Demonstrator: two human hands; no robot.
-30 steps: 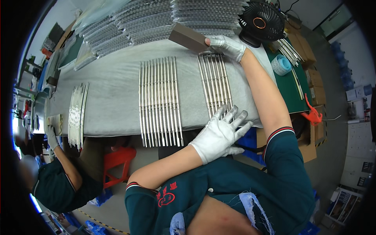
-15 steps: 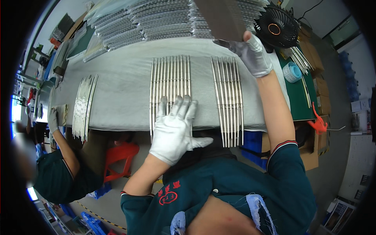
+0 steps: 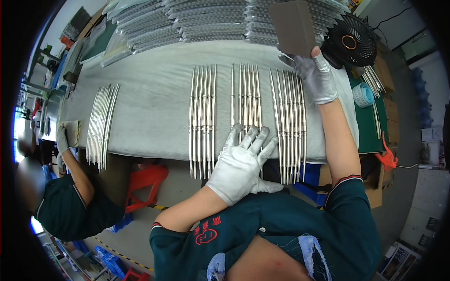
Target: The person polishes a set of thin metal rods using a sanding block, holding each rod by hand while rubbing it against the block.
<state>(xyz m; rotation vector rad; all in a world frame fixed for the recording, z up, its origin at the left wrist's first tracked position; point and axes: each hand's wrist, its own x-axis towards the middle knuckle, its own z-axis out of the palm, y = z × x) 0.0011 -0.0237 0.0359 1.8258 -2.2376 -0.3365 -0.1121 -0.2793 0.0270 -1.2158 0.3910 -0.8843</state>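
My left hand (image 3: pixel 243 168), in a white glove, lies with fingers spread over the lower part of the middle group of shiny metal rods (image 3: pixel 250 93). One rod stands slightly apart at that group's left side. To its left lies another row of rods (image 3: pixel 202 122), and to its right a third row (image 3: pixel 291 126). My right hand (image 3: pixel 318 77), its glove stained grey, grips the lower end of a flat grey-brown rectangular sheet (image 3: pixel 294 27). This sheet is held up at the far right, above the table's back edge.
Plastic-wrapped stacks (image 3: pixel 211 21) line the table's back. At the right are a black fan (image 3: pixel 351 41), a roll of blue tape (image 3: pixel 363 95) and a red-handled tool (image 3: pixel 387 157). A loose bundle of rods (image 3: pixel 101 126) lies left, near a co-worker (image 3: pixel 77 201). A red stool (image 3: pixel 145 187) stands below.
My left hand has slid right with part of the middle rods, splitting that row in two. The sheet in my right hand is turned more broadside and sits further right. The view has shifted slightly.
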